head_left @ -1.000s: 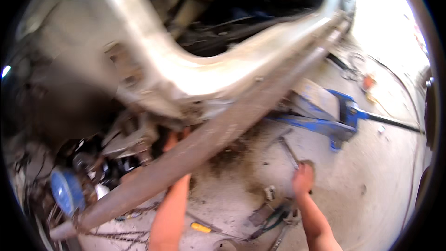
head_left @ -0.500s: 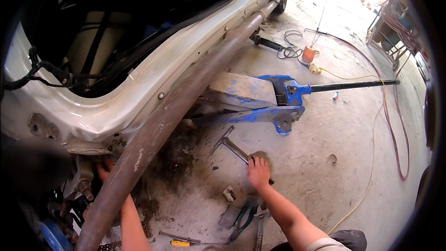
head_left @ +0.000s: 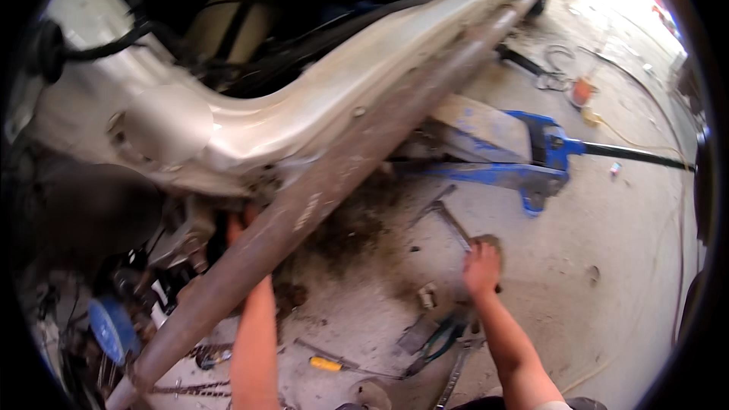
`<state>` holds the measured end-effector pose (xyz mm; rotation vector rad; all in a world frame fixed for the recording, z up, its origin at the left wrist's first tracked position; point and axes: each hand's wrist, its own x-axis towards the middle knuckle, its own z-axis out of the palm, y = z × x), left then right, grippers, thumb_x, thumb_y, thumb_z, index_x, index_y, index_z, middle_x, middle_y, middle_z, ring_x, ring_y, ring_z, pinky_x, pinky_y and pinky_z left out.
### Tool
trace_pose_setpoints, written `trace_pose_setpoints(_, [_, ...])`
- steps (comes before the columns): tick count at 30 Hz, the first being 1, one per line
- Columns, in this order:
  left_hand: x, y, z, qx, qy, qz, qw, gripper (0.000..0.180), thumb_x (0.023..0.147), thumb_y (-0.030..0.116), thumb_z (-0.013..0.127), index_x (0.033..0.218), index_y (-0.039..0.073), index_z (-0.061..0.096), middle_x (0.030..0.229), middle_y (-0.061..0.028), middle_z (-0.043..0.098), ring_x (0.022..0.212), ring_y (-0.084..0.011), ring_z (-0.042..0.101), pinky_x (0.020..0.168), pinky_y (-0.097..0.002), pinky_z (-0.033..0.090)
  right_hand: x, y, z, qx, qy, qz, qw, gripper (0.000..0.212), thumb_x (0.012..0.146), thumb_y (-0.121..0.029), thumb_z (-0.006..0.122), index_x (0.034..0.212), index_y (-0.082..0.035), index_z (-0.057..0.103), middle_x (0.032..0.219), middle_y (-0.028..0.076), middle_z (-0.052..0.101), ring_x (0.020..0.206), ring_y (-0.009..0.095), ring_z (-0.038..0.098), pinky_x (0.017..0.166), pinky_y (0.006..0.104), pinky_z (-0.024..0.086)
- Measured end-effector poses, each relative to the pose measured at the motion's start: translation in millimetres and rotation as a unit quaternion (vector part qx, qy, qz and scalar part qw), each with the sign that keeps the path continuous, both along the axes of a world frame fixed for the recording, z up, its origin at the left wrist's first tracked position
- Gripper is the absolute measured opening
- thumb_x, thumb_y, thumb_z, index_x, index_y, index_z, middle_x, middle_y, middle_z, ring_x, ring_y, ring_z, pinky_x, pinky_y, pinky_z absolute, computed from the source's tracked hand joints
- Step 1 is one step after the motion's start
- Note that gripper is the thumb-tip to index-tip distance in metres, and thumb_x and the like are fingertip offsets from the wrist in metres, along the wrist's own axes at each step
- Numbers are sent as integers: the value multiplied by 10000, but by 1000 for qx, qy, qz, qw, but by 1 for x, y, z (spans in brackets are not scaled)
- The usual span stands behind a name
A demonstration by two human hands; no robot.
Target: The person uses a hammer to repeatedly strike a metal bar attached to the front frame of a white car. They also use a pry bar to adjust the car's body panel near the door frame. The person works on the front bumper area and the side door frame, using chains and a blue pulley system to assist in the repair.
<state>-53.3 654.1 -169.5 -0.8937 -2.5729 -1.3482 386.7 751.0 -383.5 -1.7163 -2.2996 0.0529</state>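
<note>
My right hand (head_left: 481, 264) rests on the floor, its fingers over the handle of a hammer (head_left: 454, 225) whose narrow head points toward the car. Behind a long brown metal pipe (head_left: 323, 186), my left hand (head_left: 239, 225) reaches up under the sill of the white car body (head_left: 296, 133). The pipe covers its wrist, and the fingers are mostly lost in shadow near a rusty suspension part (head_left: 196, 239). What those fingers touch cannot be made out.
A blue floor jack (head_left: 531, 175) sits under the car, its black handle (head_left: 638, 154) stretching right. Near my knees lie a yellow-handled screwdriver (head_left: 325, 364), pliers (head_left: 444, 338) and a wrench (head_left: 457, 368). Chains (head_left: 199, 390) and a blue disc (head_left: 114, 330) are at lower left.
The view has shifted, so the car, jack and tools appear farther right. My right hand stays at the hammer on the floor; my left is still under the sill behind the pipe.
</note>
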Motion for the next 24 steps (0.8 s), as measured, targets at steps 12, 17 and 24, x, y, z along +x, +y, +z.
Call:
trace_pose_setpoints(12, [19, 0, 16, 237, -69, -185, 951, 472, 915, 286, 617, 1260, -20, 517, 1201, -129, 604, 1074, -215, 554, 933, -310, 399, -14, -3, 17, 39, 67, 18, 997, 370, 803, -166, 602, 1148, -40, 561, 1104, 146, 544, 1051, 338, 490, 895, 428, 402])
trace_pose_setpoints(17, [28, 4, 11, 251, -74, -154, 953, 428, 920, 263, 622, 1235, -12, 529, 1147, -115, 626, 1004, -177, 571, 889, -292, 420, -13, -3, 14, 44, 53, 15, 997, 370, 809, -162, 598, 1155, -40, 555, 1100, 143, 540, 1041, 334, 489, 896, 425, 400])
trace_pose_setpoints(24, [38, -4, 5, 214, -79, -87, 970, 282, 843, 255, 706, 863, 11, 566, 696, -72, 623, 637, -113, 572, 616, -275, 462, -16, -4, 11, 42, 39, 20, 998, 385, 820, -165, 601, 1176, -31, 543, 1107, 156, 529, 1034, 350, 484, 902, 433, 400])
